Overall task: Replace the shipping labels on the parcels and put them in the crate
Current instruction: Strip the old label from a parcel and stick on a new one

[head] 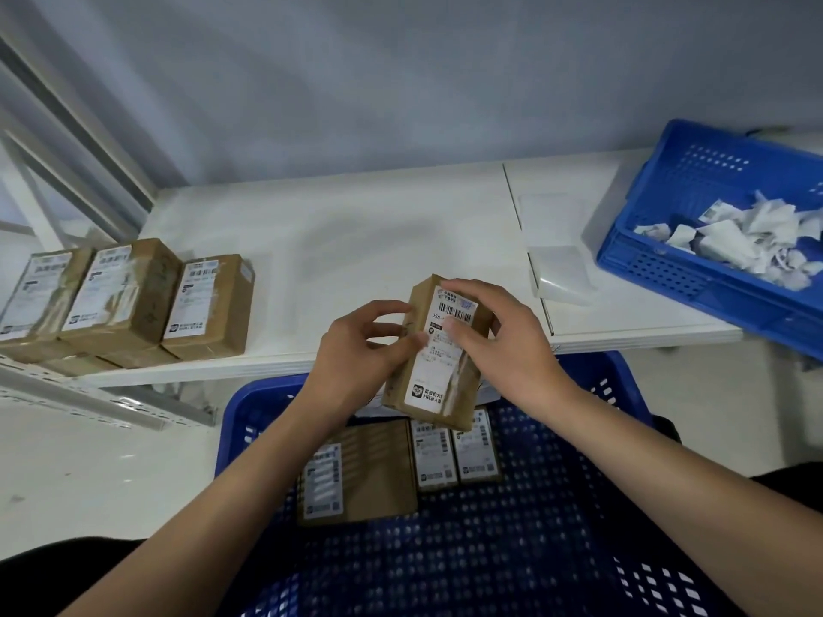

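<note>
Hovering just over the crate [579, 505]: parcel [438, 354], long axis running away. Left hand [356, 349] gripping its left side; right hand [499, 336] fingers pressing the label [445, 336] flat.

Label print on held parcel [438, 354]: too blurred to read. Beyond it, right crate [694, 278]: cut by frame edge.

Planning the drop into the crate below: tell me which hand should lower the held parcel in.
Left, probably. The left hand grips the parcel by its side, while the right hand lies over the label; the crate sits directly beneath.
</note>
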